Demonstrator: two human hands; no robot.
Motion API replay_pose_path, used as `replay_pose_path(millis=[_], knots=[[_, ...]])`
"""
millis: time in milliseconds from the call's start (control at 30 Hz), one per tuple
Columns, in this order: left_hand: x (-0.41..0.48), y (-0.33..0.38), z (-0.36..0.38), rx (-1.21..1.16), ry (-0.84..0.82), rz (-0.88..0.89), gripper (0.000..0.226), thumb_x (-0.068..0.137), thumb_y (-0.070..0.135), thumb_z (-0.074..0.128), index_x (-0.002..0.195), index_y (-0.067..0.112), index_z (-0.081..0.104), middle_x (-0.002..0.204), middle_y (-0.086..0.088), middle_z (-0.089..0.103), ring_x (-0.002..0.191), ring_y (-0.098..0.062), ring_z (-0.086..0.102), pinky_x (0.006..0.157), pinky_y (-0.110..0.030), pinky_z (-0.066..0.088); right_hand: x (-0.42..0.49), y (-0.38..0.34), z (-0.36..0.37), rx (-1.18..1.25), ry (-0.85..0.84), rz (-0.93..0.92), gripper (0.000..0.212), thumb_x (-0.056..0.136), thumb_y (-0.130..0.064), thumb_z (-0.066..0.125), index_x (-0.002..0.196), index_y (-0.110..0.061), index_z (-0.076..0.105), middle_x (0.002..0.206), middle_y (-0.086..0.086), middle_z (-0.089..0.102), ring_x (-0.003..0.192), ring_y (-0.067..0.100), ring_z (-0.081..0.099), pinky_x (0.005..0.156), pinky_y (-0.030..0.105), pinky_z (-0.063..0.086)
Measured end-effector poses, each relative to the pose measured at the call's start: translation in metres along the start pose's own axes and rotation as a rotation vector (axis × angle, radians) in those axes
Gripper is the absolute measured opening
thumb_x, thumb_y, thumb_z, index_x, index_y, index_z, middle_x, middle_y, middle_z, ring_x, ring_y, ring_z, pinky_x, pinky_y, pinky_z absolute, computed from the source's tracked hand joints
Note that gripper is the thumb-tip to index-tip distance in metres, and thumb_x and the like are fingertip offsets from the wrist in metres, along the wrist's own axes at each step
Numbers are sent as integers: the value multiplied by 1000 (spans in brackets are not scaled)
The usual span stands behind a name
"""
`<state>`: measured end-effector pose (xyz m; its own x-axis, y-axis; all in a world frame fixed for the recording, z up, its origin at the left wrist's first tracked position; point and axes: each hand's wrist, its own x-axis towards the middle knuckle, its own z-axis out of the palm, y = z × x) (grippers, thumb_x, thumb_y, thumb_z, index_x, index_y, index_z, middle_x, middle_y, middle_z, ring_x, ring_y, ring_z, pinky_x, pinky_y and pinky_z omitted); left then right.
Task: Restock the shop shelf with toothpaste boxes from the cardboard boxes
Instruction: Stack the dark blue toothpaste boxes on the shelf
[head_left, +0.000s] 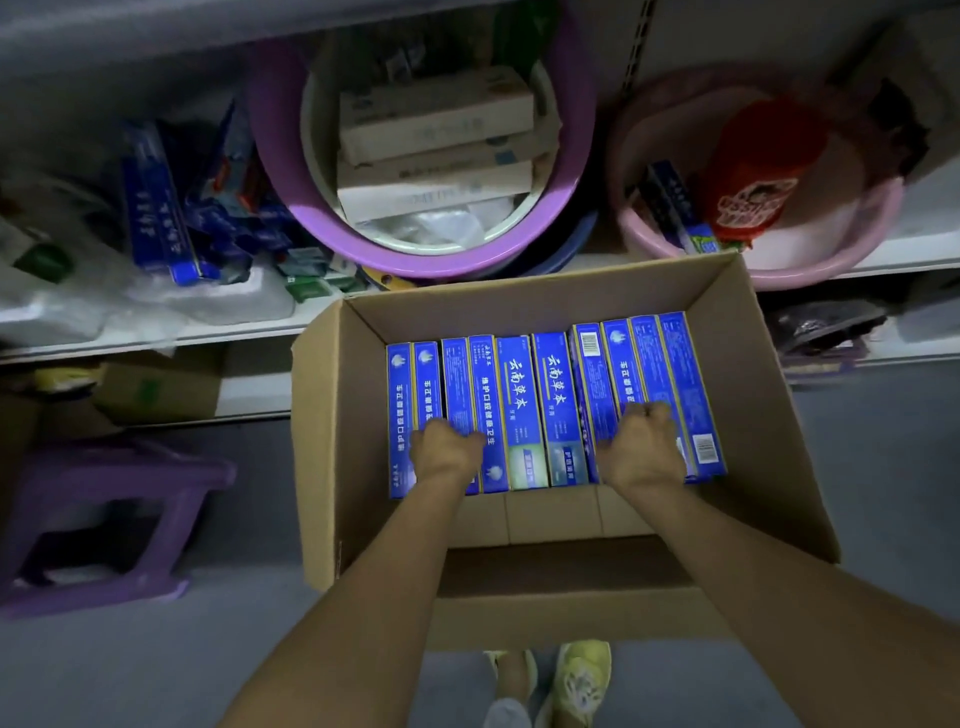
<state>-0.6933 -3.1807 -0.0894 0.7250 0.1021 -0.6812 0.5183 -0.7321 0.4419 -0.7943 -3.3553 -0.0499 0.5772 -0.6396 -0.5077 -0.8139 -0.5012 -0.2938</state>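
An open cardboard box (332, 415) stands on the floor in front of the shop shelf (156, 332). A row of several blue toothpaste boxes (550, 405) stands on edge inside it. My left hand (447, 449) reaches into the left part of the row, fingers curled down around boxes there. My right hand (641, 447) does the same at the right part of the row. Which boxes each hand grips is hidden under the fingers. More blue toothpaste boxes (156, 218) lean on the shelf at the left.
A purple basin (576, 156) holding white boxes sits on the shelf behind the cardboard box. A pink basin (831, 260) with a red packet is to the right. A purple plastic stool (104, 519) stands on the floor at left. My feet (571, 686) are below the box.
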Motion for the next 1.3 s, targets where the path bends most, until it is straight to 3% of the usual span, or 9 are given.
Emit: replay_pose_path(millis=[133,267,400,600,800,900,1033,1167,1300], knots=[[9,-5,0,-11,-22,-19,39,71,31,70,96,3,61,109,-14,64,90,-29,65,80,-42,58,4,2,1,4,-3,3,52,89,-24,65,130,-5,40,133,16,41,127,30,42,89,45,48],[12,-11,6,-44,-15,-21,61,53,42,61,102,5,60,112,-11,63,95,-27,65,82,-43,58,-1,-5,13,-59,-51,-115,36,93,-20,57,125,-7,46,129,12,50,118,28,53,82,39,51],[-7,2,-8,-14,-45,34,50,71,35,73,106,6,53,117,-9,62,103,-27,64,86,-44,56,-8,-23,22,-131,-65,-140,41,92,-18,56,130,-9,42,128,12,44,107,30,57,71,35,46],[-15,3,0,464,163,352,59,86,35,67,133,12,41,134,-8,42,126,-24,43,96,-39,45,0,-28,14,-120,-31,40,44,89,-21,62,125,-3,45,129,15,43,114,31,53,79,38,48],[-30,10,24,633,180,355,61,84,45,66,129,11,41,128,-8,47,119,-24,49,95,-35,39,7,-35,22,-11,-23,177,45,86,-18,64,125,-2,46,128,16,46,111,32,55,80,38,46],[-22,26,24,724,185,268,70,82,53,66,127,6,41,124,-8,51,112,-23,56,93,-38,40,15,-31,17,-100,39,140,31,89,-22,61,114,-5,53,108,9,60,99,29,63,68,30,40],[-16,34,31,589,170,113,74,80,52,70,128,4,40,124,-9,51,110,-23,56,87,-38,44,23,-26,8,-335,69,-11,16,89,-29,62,88,-15,55,79,0,51,74,22,56,56,24,31],[-17,29,36,502,199,87,74,79,50,72,128,4,40,124,-9,52,110,-23,57,79,-36,45,20,-24,15,-371,86,-30,21,91,-29,60,102,-11,59,96,4,61,78,21,60,57,25,33],[-16,29,30,285,189,5,75,72,47,79,127,7,48,124,-8,54,113,-25,57,79,-39,49,18,-27,20,-219,55,66,27,87,-27,64,106,-10,56,104,7,62,88,24,64,61,27,34]])
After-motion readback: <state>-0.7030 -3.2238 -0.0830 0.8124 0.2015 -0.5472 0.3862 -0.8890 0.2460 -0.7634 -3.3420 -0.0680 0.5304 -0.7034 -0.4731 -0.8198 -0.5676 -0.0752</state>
